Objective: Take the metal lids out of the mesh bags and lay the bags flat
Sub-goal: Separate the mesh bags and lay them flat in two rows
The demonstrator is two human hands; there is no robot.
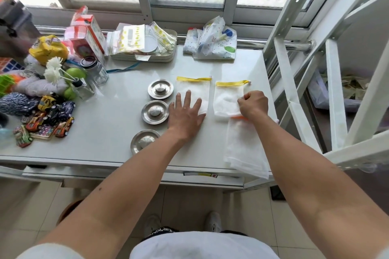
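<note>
Head view: on the white table point(117, 82), three metal lids point(155, 112) lie bare in a slanting row at about 9 o'clock from the left hand point(186, 111). That hand lies flat, fingers spread, palm pressing the near end of the left yellow-topped mesh bag point(193, 92), gripping nothing. At 3 o'clock, the right hand point(253, 105) is curled, fingertips pinching the edge of the second yellow-topped bag point(228, 101). A third, orange-topped bag point(245, 147) lies at 6 o'clock from it, overhanging the table's near edge.
</note>
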